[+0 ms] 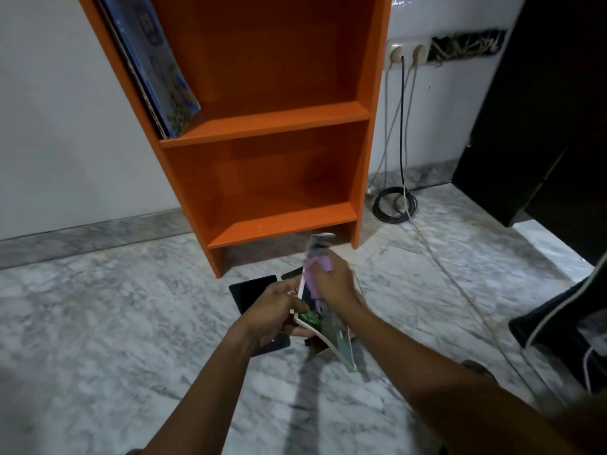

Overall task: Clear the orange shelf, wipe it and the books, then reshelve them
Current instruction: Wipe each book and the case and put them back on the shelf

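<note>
Head view: the left hand (274, 310) grips the green book (328, 333) by its near edge, thumb on the cover and fingers curled beneath. It holds the book clear of the floor and tilted, most likely so the cover faces the other hand for wiping.

Just to the right of that hand, and touching the same cover, the right hand (333, 285) is closed around a purple cloth (315, 257). The cloth is blurred, so its exact shape is hard to tell. Part of it pokes out beyond the knuckles, towards the shelf. The step in hand looks like wiping this book.

Under both hands, dark books (251, 290) lie flat on the marble floor (98, 323), probably so they are within reach for their turn with the cloth.

Ahead of the hands stands the orange shelf (272, 123). Its lower compartment is bare. In the upper one, up and to the left of the left hand, blue books (157, 67) lean against the side wall, either not yet taken out or already put back; I cannot tell which.

Well off to the right of the right hand, a coiled cable (394, 205) lies on the floor below wall sockets (407, 54).
</note>
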Demonstrator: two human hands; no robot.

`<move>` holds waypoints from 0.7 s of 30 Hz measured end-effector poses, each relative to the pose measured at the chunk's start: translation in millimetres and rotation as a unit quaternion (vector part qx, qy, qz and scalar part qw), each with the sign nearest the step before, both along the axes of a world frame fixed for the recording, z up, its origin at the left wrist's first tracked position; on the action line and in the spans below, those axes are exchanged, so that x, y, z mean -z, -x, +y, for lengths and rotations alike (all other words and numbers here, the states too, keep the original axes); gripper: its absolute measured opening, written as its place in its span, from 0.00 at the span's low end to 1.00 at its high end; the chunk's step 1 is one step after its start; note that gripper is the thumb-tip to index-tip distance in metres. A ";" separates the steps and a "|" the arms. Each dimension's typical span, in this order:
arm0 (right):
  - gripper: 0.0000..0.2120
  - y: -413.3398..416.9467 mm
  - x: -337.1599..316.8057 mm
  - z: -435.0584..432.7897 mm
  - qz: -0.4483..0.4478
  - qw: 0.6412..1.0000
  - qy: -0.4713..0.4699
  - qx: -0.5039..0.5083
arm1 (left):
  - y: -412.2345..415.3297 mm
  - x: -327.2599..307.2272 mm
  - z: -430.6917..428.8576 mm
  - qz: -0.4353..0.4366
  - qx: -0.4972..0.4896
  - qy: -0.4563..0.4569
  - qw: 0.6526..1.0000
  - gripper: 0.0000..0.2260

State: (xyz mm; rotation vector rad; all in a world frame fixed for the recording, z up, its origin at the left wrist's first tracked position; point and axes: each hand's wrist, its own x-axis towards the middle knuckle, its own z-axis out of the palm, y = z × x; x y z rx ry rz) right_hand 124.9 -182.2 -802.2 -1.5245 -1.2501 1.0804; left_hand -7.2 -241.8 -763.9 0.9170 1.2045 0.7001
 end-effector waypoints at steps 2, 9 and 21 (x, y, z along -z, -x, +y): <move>0.11 18.7 -4.4 -0.7 -0.007 0.997 -0.053 -0.062 | -1.1 0.1 -0.3 0.009 0.009 -0.009 1.000 0.24; 0.12 -14.9 -9.4 24.6 -0.034 0.996 0.013 0.086 | -6.0 -11.3 -6.0 -0.001 0.051 -0.034 0.998 0.28; 0.10 21.4 -6.0 -26.9 0.011 0.997 -0.023 -0.072 | 9.5 -6.6 15.6 -0.008 -0.065 -0.057 0.996 0.24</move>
